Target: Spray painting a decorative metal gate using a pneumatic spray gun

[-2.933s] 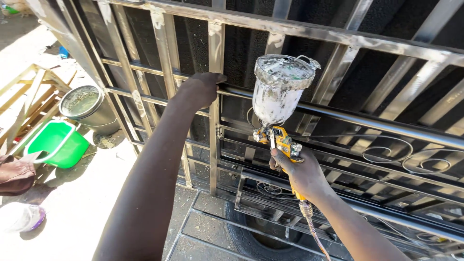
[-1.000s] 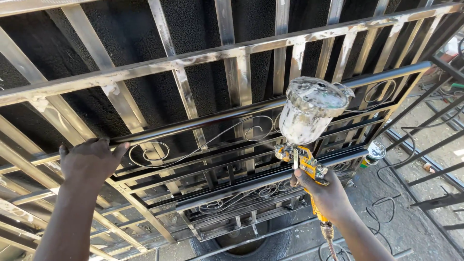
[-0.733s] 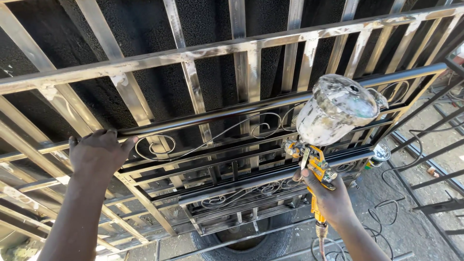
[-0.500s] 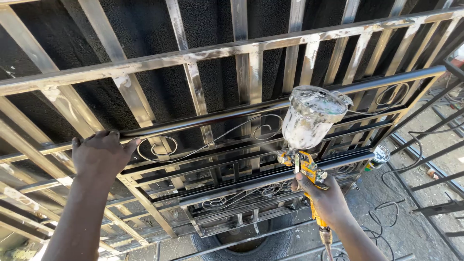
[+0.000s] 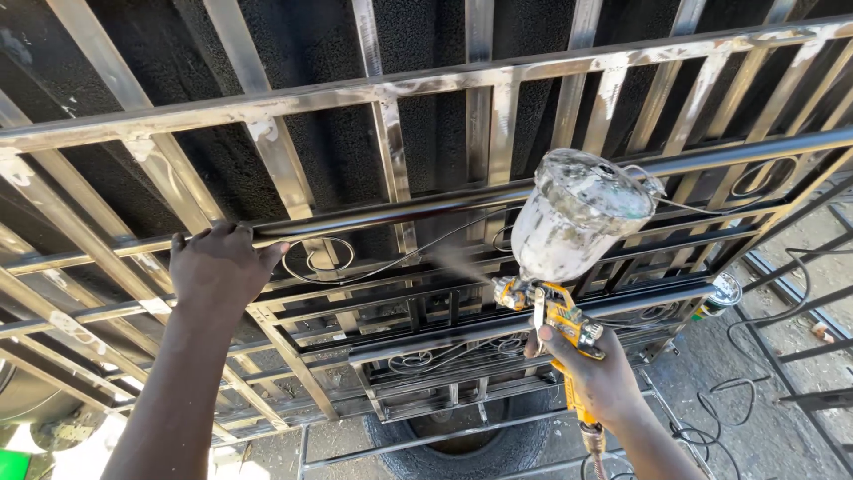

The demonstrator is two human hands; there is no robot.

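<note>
The right hand (image 5: 597,378) was clenched around the yellow grip of a spray gun (image 5: 558,313), its fingers (image 5: 558,340) wrapped over the handle with the forefinger near the trigger. The gun's long axis ran from the hose end below the fingers, up through the grip to the cup (image 5: 576,215) above them, tilted a little leftward. That pale, paint-smeared cup sat directly above the fingers, upright with its lid uppermost. The nozzle pointed left and slightly up from the fingers, toward the gate (image 5: 426,204), and a faint mist (image 5: 458,262) hung between the nozzle and the bars. A hose (image 5: 593,449) left the grip just below the fingers and ran out of view.

The left hand (image 5: 218,267) lay well to the left of the gun, its fingers (image 5: 233,233) curled over a dark round rail (image 5: 391,212) of the gate, grasping it. A wire scroll (image 5: 315,260) sat just right of those fingers.

The gate filled the view beyond both hands: bare flat metal bars crossing at angles, with a black textured sheet behind them. Below the right fingers a tyre (image 5: 462,440) showed through the lower bars. Right of them, loose cable (image 5: 755,329) lay on the ground (image 5: 800,356), and a small round tin (image 5: 724,292) sat near the gate's lower edge.
</note>
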